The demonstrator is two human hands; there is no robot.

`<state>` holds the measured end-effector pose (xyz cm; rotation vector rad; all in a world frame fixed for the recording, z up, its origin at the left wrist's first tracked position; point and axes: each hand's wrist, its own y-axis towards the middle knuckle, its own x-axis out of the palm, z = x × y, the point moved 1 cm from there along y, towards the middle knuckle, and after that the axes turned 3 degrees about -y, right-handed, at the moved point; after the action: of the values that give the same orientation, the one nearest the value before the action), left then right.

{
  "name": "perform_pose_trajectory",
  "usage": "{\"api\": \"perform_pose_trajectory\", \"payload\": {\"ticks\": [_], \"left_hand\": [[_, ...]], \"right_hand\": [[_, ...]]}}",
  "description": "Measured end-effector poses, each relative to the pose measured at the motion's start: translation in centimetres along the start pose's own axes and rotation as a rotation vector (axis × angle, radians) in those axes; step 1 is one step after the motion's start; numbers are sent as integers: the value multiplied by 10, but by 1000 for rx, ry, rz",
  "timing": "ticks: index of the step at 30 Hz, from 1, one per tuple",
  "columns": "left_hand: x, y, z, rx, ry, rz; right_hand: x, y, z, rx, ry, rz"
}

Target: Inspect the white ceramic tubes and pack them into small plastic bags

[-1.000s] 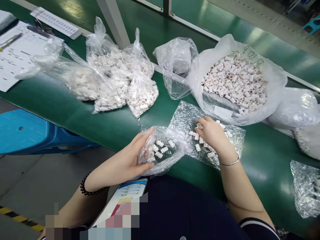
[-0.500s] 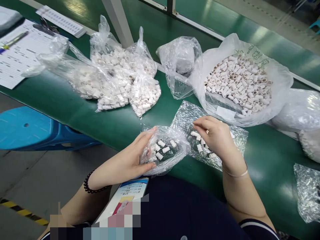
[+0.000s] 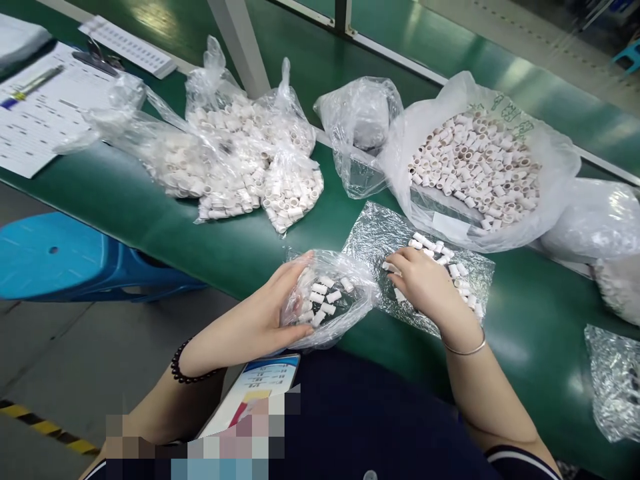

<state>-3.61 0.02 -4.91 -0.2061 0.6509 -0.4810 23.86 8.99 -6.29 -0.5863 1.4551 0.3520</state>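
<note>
1. Just below the middle of the frame, the left hand (image 3: 270,307) has the clear bag (image 3: 361,298) gripped, thumb in front, fingers round the far side, mouth spread wide
2. Inside it, a loose scatter of short white tubes (image 3: 328,309), in plain view
3. Right of centre, the right hand (image 3: 417,280) is over the crinkled film (image 3: 373,233), fingers curled about a white tube (image 3: 391,267); whether the pinch is closed, I cannot tell
4. More tubes lie on that film, beyond the knuckles and beside the wrist
5. Upper right, a big open bag (image 3: 555,160) heaped with tubes
6. Good form, I'd judge: bag mouth facing the film, small pinches, fingertips clear of the rim
</note>
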Motion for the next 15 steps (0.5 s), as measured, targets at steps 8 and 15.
{"api": "perform_pose_trajectory", "payload": {"ticks": [8, 15], "left_hand": [[1, 0, 0, 44, 0, 20], [0, 1, 3, 38, 1, 15]], "right_hand": [[16, 9, -13, -30, -121, -159], [10, 5, 7, -9, 87, 88]]}}
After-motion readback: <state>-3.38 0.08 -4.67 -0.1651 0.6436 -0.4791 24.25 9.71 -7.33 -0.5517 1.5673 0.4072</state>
